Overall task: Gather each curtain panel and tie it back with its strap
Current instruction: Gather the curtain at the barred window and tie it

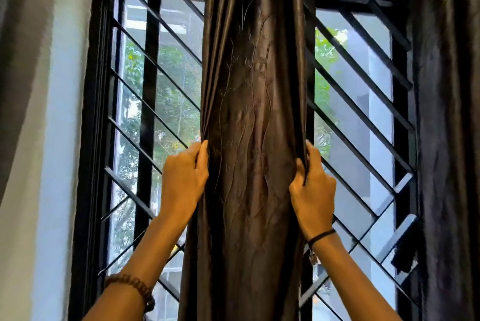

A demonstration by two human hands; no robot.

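A dark brown satin curtain panel [249, 118] with an embossed vine pattern hangs bunched in the middle of the window. My left hand [183, 177] grips its left edge, fingers curled round the folds. My right hand [313, 185] grips the right edge at about the same height, pinching the gathered fabric. A second dark curtain panel [449, 113] hangs at the far right. No strap is in view.
Behind the curtain is a black-framed window [88, 139] with diagonal metal grille bars [155, 113]. A pale curtain or wall [31, 113] fills the left side. Trees and a building show through the glass.
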